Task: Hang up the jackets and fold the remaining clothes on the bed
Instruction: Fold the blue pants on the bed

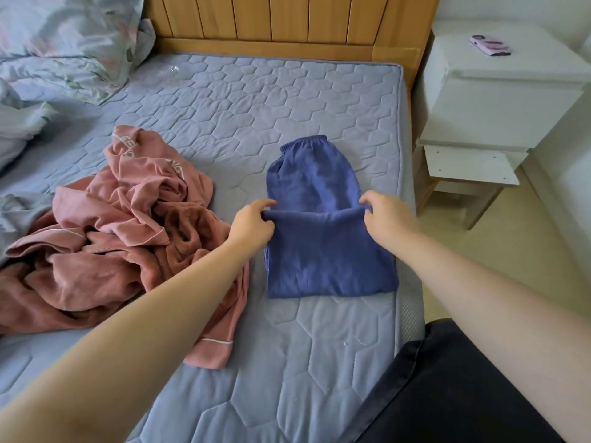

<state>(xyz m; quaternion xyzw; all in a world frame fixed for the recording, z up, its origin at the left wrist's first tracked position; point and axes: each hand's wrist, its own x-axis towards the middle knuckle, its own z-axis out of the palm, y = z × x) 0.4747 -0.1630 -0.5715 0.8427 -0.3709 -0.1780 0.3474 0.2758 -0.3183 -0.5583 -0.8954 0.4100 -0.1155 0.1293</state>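
Observation:
Blue trousers [323, 251] lie on the quilted bed [243, 100] near its right edge, elastic waistband at the far end. The near half is folded up over the far half. My left hand [252, 223] pinches the left corner of that folded edge, and my right hand [385, 217] pinches the right corner. The edge is lifted slightly between them. A crumpled pile of pink clothes [121, 238] with white piping and lettering lies to the left, under my left forearm.
A floral duvet and pillow [64, 39] are bunched at the far left. A wooden headboard [287, 20] runs along the back. A white nightstand [499, 91] with a pink phone [491, 44] stands right of the bed. Dark fabric [447, 394] fills the bottom right corner.

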